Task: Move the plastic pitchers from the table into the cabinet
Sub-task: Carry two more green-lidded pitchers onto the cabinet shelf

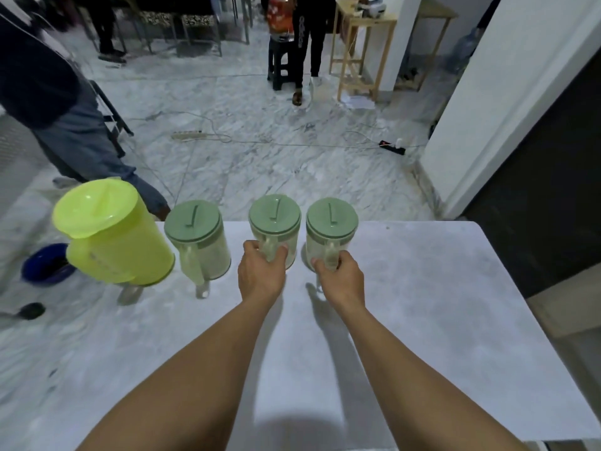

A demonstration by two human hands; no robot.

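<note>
Along the far edge of the white table (422,320) stands a row of pitchers. A big lime-yellow pitcher (113,236) is at the left. Beside it come three clear pitchers with sage-green lids: the left one (198,242) stands free, its handle toward me. My left hand (261,271) is wrapped around the handle of the middle pitcher (274,219). My right hand (340,275) grips the handle of the right pitcher (330,226). Both held pitchers are upright and seem to rest on the table.
Beyond the table lies a marble floor with power strips and cables (195,135). A person in jeans (74,135) stands at the left, another person (305,43) farther back by a wooden stand (361,43). A blue bowl (48,265) sits on the floor left. A white wall (507,109) is at right.
</note>
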